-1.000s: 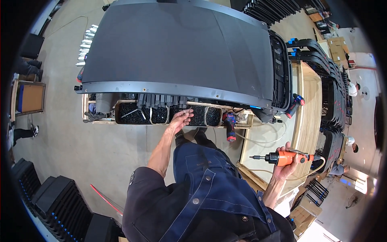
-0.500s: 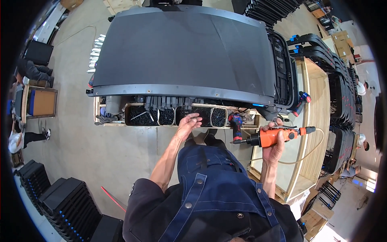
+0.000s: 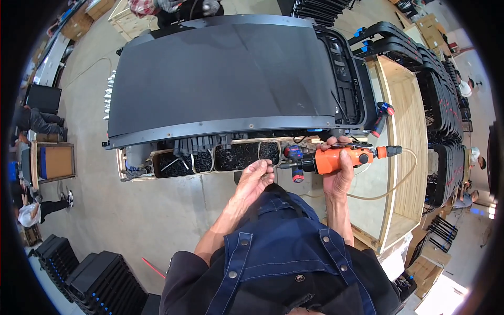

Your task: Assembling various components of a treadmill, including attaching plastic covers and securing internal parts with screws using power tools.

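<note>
Below large dark flat panel | right hand grasping orange air screwdriver | left hand pinched at wooden tray of black screws, contents indiscernible

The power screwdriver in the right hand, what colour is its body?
Orange, with a dark front end; the power screwdriver shows clearly in the head view, gripped by the right hand.

The right hand has carried the orange power screwdriver in from the far right, over the wooden bench, to just beside the tray of dark screws. The left hand has drawn back a little from the tray, its fingertips now pinched at the tool's tip.
</note>
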